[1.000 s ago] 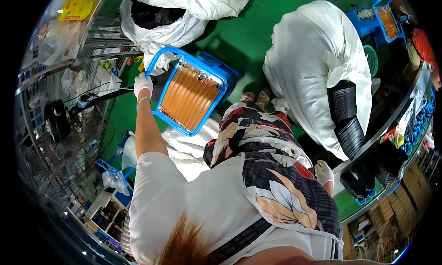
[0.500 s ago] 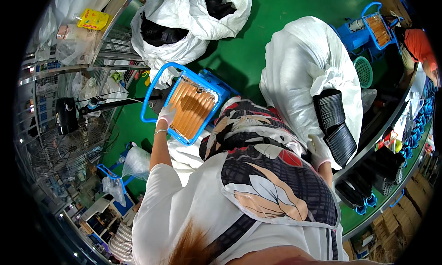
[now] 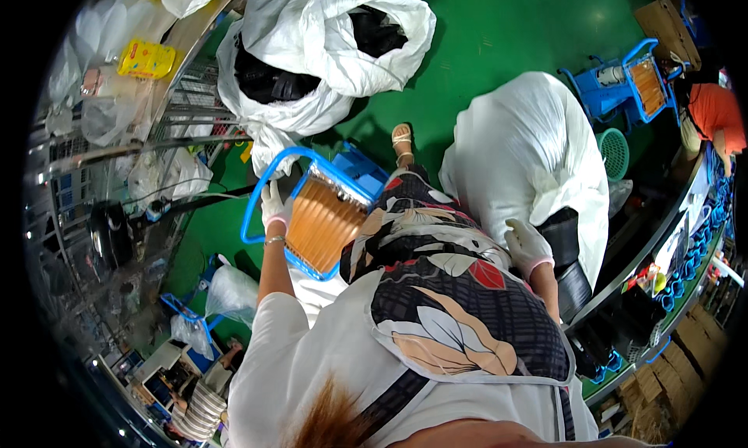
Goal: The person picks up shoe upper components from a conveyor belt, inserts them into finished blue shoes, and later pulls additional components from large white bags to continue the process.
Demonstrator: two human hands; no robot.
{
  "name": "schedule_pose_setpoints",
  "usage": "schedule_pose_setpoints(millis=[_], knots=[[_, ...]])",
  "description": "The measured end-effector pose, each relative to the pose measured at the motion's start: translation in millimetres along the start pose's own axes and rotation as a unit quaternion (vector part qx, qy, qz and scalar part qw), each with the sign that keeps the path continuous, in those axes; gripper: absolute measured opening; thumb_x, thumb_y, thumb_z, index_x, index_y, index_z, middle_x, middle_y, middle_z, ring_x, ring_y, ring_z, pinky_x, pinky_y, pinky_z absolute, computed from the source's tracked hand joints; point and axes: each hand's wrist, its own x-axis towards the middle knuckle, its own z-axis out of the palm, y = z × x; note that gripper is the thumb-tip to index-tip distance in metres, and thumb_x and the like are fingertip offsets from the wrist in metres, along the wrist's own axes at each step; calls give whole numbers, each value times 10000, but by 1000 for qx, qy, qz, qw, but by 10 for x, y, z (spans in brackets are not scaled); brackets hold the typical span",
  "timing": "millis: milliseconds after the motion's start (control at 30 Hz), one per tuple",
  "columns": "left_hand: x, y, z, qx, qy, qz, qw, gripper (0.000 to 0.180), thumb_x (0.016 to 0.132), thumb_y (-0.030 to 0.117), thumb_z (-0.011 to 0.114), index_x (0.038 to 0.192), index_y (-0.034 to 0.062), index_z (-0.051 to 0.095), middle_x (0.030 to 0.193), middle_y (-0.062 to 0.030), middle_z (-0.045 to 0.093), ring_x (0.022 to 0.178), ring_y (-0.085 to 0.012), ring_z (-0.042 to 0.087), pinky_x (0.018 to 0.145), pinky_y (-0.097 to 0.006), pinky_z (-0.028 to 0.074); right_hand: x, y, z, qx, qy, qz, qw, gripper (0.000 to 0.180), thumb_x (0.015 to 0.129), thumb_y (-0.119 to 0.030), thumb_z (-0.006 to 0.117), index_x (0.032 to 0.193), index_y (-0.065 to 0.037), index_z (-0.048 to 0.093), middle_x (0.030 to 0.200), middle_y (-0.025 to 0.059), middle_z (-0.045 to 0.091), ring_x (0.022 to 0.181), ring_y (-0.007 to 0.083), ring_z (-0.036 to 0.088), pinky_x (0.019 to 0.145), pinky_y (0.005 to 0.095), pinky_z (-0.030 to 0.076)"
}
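My left hand [image 3: 274, 208], in a white glove, is beside a blue-framed chair [image 3: 319, 218] with a brown slatted seat. Its fingers stretch upward between the seat and the chair's curved blue bar, with nothing seen in them. My right hand [image 3: 530, 248], also gloved, is by the near side of a full white woven sack [image 3: 506, 152], fingers apart and slightly bent. I cannot tell whether it touches the sack. Black ribbed pieces [image 3: 561, 238] show at the sack's opening, partly behind that hand.
White sacks [image 3: 366, 66] holding black pieces stand far left, near a wire rack [image 3: 195, 97] and a fan [image 3: 113, 238]. A curved workbench [image 3: 635, 273] runs along the right. Beyond the sack are a green basket [image 3: 614, 153], another blue chair [image 3: 643, 86] and a person in orange [image 3: 713, 121].
My left hand has gone from the seat's edge to a spot nearer the curved bar. My right hand has shifted left and forward. A sandalled foot now shows ahead.
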Motion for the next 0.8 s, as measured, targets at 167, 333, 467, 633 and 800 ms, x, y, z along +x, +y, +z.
schedule_pose_setpoints(millis=[167,333,467,633,800], knots=[[302,-98,342,31,-73,-18,997,537,860,355,623,1342,142,516,1432,-183,457,1183,-417,539,982,-477,467,777,-393,-122,-26,-20,-59,998,416,923,-328,499,1220,-52,591,1093,237,647,1039,392,605,899,447,463],[757,157,362,-20,-304,84,949,433,906,433,478,1076,86,673,1128,-215,642,1043,-427,602,920,-470,480,1608,-959,-399,-62,-29,-85,994,404,929,-322,503,1218,-54,589,1066,226,651,1024,385,608,888,450,464],[1098,813,-85,-101,-304,133,938,412,910,404,475,1054,61,652,1049,-222,650,1060,-428,585,933,-461,466,1926,-1522,-700,-59,-71,-34,995,398,931,-317,496,1222,-61,590,1057,213,655,1007,390,606,880,457,462],[1784,1390,-525,-68,-213,160,961,472,894,380,521,1263,87,548,1197,-257,584,1090,-438,568,965,-444,446,2194,-1392,-543,-80,-39,-70,994,387,928,-308,493,1197,-50,600,1051,219,658,984,405,607,883,467,458],[2852,1548,-324,-51,-107,163,979,619,847,380,625,1373,84,489,1316,-276,525,1125,-427,572,979,-453,446,2271,-1341,-411,-21,-61,-26,998,386,935,-315,471,1160,-40,623,1079,241,650,1024,421,599,902,477,453]])
